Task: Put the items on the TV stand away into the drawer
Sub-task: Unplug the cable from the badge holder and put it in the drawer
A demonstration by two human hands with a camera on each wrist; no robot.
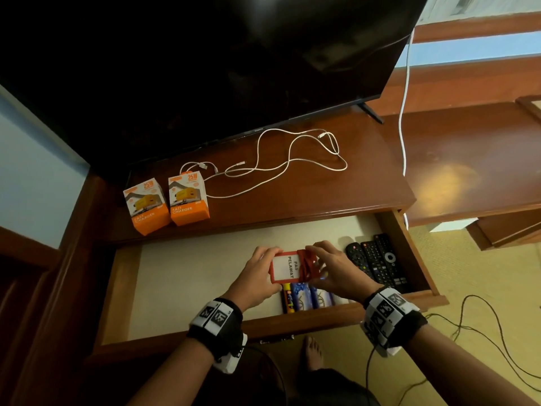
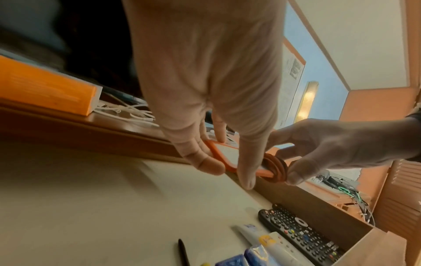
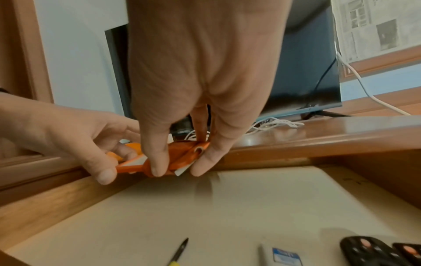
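A red badge holder (image 1: 285, 268) with a white card reading "PAS PELAWAT" hangs above the open drawer (image 1: 181, 276). My left hand (image 1: 257, 276) pinches its left end (image 2: 218, 156). My right hand (image 1: 333, 268) pinches the right end, where the red lanyard (image 2: 275, 169) is wound round it (image 3: 182, 154). On the TV stand (image 1: 322, 194) stand two orange charger boxes (image 1: 167, 203) beside loose white cables (image 1: 287, 162).
Black remotes (image 1: 377, 262) lie at the drawer's right end; blue packets (image 1: 307, 295), a tube and a pen (image 2: 183, 252) lie near its front. The TV (image 1: 205, 60) hangs over the stand's back. A bare foot (image 1: 313, 351) and black cords (image 1: 468, 326) are on the floor.
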